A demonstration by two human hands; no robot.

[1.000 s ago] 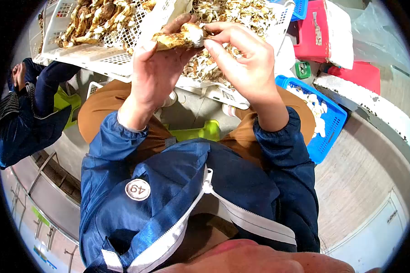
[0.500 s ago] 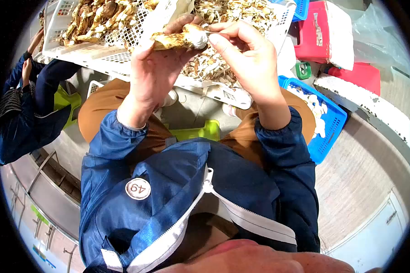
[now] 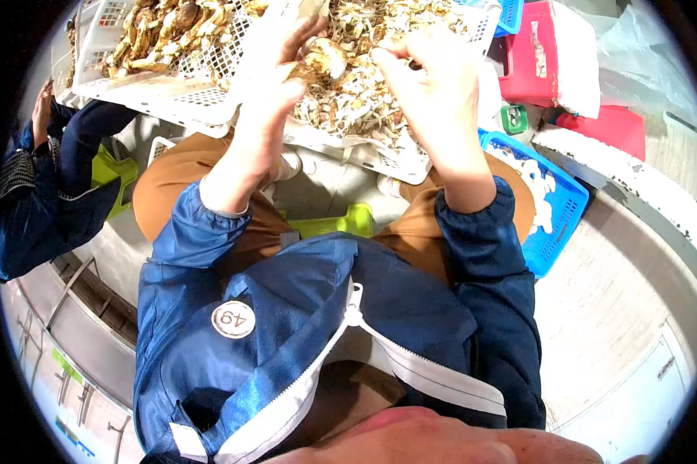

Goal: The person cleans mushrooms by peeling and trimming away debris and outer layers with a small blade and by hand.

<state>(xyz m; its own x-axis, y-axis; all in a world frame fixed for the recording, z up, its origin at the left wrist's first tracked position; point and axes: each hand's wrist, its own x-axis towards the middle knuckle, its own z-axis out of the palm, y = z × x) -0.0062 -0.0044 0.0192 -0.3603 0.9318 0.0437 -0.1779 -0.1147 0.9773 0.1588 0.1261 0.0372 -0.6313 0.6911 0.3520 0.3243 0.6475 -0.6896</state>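
Note:
A brownish-yellow mushroom [image 3: 327,59] with a pale end is held between the fingers and thumb of my left hand [image 3: 267,97]. Across from it my right hand [image 3: 440,97] is closed in a pinch, a short gap away from the mushroom. Whatever is in that pinch is too small and overexposed to make out. Below both hands lies a heap of pale mushroom trimmings [image 3: 348,104] in a white perforated crate [image 3: 379,160]. Further left, a white basket [image 3: 182,97] holds several whole brown mushrooms [image 3: 170,35].
By my right knee stands a blue basket [image 3: 561,224] with white pieces [image 3: 538,185] in it. A red container [image 3: 530,54] and a small green object [image 3: 514,118] are at upper right. Another person's sleeve [image 3: 35,232] shows at far left. A lime-green stool [image 3: 333,223] is under me.
My right hand has come away from the mushroom's pale end. My left hand has moved slightly right and turned with the mushroom. The other person's hand has shifted.

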